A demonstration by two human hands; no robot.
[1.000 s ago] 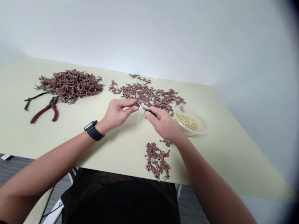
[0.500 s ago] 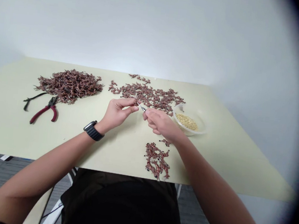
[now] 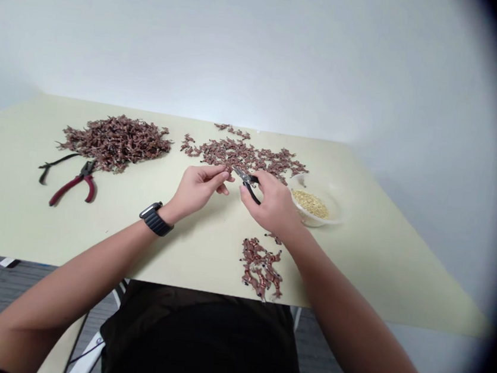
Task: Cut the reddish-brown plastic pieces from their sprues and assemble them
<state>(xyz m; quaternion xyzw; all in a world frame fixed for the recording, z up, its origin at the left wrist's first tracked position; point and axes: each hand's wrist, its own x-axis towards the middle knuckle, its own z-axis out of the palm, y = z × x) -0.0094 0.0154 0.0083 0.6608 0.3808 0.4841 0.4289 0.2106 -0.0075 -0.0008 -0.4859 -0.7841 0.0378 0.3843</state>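
Since the last frame, the one pair of black-handled pliers [image 3: 253,192] has been turned in the right hand [image 3: 276,204], its handles now seen parted. The pliers are gripped between thumb and fingers. One small brown figure [image 3: 228,169], blurred, is pinched at the fingertips of the left hand [image 3: 195,189], near the plier tips; contact cannot be told. Three groups of brown figures noted, too overlapped to count: left heap [image 3: 116,140], far spread [image 3: 252,157], near cluster [image 3: 261,269]. One bowl [image 3: 314,220] of gold bits [image 3: 310,203], uncounted; one pair of red-handled pliers [image 3: 66,191].
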